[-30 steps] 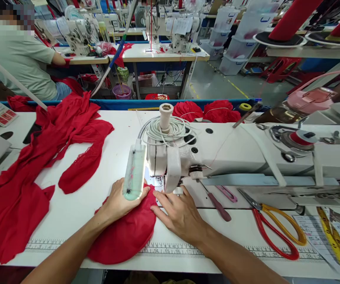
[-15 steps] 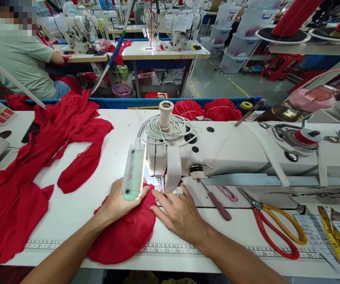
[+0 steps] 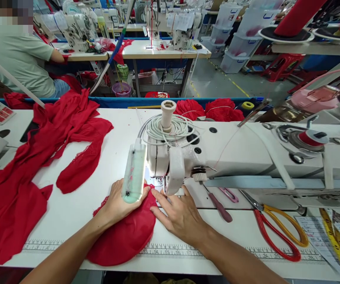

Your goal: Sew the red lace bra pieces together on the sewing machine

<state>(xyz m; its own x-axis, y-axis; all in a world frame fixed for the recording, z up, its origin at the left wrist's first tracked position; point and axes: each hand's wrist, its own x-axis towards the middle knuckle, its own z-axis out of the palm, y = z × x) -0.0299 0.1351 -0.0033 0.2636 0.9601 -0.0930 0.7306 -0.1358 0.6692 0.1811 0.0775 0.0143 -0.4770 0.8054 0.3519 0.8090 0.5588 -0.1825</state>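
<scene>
A rounded red fabric piece (image 3: 125, 236) with a lacy edge lies on the white sewing table, its upper tip close to the needle area of the sewing machine (image 3: 175, 167). My left hand (image 3: 119, 203) grips this fabric, thumb on top and pointing at the machine; a pale green lamp (image 3: 133, 173) hides part of the fingers. Stretched out and slightly spread, the fingers of my right hand (image 3: 177, 213) rest at the fabric's right edge, fingertips touching it just below the machine head. The presser foot and needle are mostly hidden.
Red cloth (image 3: 30, 169) is heaped at left. Right of my hands lie a purple-handled screwdriver (image 3: 221, 207), large scissors (image 3: 276, 225) and a yellow tape measure (image 3: 338, 244). Red bundles (image 3: 223, 110) sit behind the machine. A seated person (image 3: 19, 59) works at far left.
The view has shifted very slightly. Both hands and the red fabric piece keep nearly the same position.
</scene>
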